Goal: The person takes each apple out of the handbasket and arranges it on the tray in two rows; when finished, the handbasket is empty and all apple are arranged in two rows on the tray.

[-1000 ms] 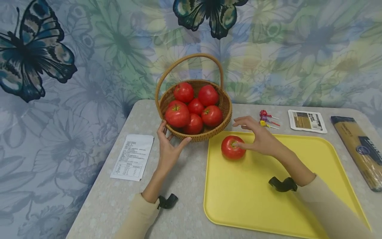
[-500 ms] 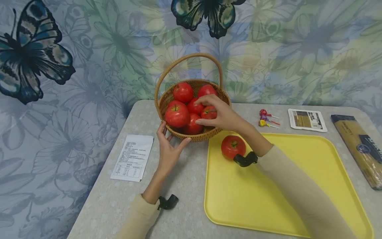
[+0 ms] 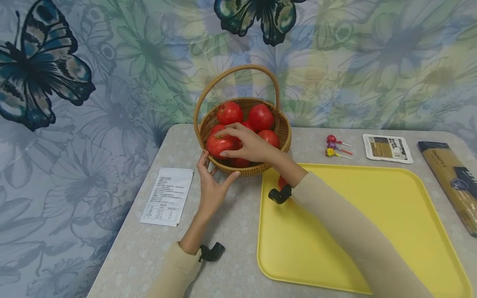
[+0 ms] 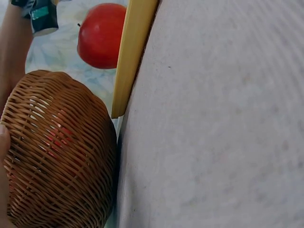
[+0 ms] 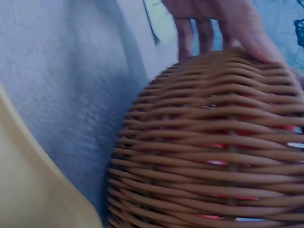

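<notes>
The wicker basket [image 3: 257, 170] holds several red tomatoes and has a tall arched handle. My left hand [image 3: 213, 190] grips its lower left side, fingers near the rim and thumb below the front. Inside the basket, my right hand [image 3: 247, 145] has its fingers and thumb curled round the large tomato [image 3: 218, 147] at the front left. That hand hides part of the tomatoes behind it. Another tomato [image 4: 100, 35] lies on the yellow tray [image 3: 335, 231]; in the head view the right wrist mostly covers it. The basket's weave [image 5: 204, 142] fills much of the right wrist view.
A white printed packet [image 3: 167, 196] lies left of the basket. Behind the tray are several lollipops [image 3: 331, 142] and a flat sachet [image 3: 387, 148]. A long brown package [image 3: 451, 182] lies at the right. A patterned cloth [image 3: 149, 62] hangs behind the table.
My right hand has moved left from above the tray tomato, over the basket, to the front-left tomato. My left hand has stayed at the basket.
</notes>
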